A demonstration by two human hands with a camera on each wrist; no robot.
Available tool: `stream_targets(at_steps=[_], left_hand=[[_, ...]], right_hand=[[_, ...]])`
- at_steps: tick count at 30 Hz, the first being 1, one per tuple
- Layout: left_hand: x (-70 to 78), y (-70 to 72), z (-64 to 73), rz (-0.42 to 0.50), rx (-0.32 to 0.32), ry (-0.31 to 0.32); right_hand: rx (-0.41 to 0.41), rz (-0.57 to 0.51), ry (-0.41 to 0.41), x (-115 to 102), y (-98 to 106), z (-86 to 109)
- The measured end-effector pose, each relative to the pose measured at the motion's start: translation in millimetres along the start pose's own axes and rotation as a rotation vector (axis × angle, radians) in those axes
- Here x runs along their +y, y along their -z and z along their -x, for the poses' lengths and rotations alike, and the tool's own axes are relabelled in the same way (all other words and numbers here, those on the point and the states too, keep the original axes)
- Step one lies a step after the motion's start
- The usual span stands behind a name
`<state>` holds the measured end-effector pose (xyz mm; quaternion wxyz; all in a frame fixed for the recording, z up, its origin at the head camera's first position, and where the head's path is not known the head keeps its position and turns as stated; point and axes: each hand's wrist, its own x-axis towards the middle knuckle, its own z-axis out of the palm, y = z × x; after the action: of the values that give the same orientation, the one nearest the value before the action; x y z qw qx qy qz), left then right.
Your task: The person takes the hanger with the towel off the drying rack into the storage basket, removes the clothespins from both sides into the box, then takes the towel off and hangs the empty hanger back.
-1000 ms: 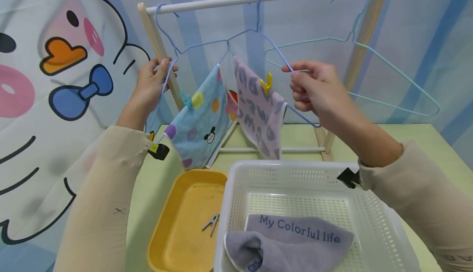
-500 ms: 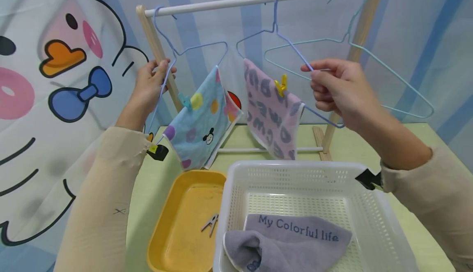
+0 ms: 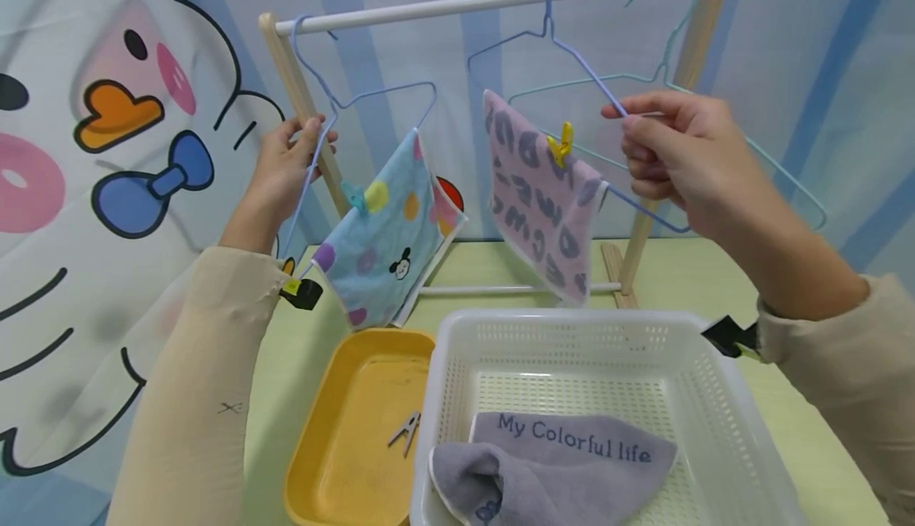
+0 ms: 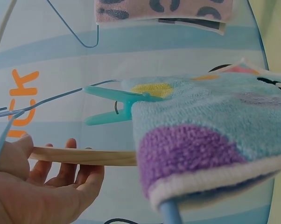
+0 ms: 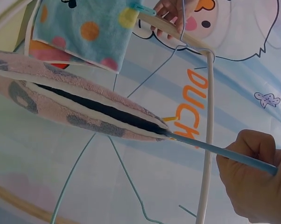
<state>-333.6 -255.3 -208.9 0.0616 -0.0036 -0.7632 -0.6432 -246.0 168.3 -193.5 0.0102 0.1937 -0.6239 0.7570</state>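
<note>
Blue-striped duck backdrop fills the rear above a pale-green tabletop. L hand, upper left, is wrapped on the rack post, w/ dotted towel on a blue hanger just beside; R hand, upper right, pinches a periwinkle hanger. Its pink lettered towel w/ yellow clip hangs btwn the hands; bottom ctr, white basket holding grey towel, yellow tray adj. at left.

The right hand pinched a blue hanger bearing the pink towel, folded over it (a dark gap showed between the layers). Farther left hung the dotted towel with a teal clip, near the left hand at the post.
</note>
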Motion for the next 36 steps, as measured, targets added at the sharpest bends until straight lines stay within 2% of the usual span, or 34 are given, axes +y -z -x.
stream_targets(at_steps=[7,13,21,25,30,36], left_hand=[[-2.3,4.9,-1.5,0.008,-0.023,0.023],[-3.0,6.7,0.1,-0.014,-0.025,0.037],[-1.8,9.5,4.2,-0.040,-0.028,0.062],[-0.9,10.0,3.3,-0.054,0.010,0.056],[2.6,12.5,5.8,-0.116,0.079,0.040],[8.4,14.9,14.6,-0.134,0.097,0.041]], right_hand=[[-0.028,0.000,0.003,-3,9,4.1],[-0.058,0.050,0.013,-6,15,11.1],[-0.091,0.031,0.066,-9,21,19.8],[-0.113,0.024,0.115,-11,26,22.7],[-0.127,0.030,0.152,-14,35,24.2],[-0.136,0.079,0.183,-17,45,28.1]])
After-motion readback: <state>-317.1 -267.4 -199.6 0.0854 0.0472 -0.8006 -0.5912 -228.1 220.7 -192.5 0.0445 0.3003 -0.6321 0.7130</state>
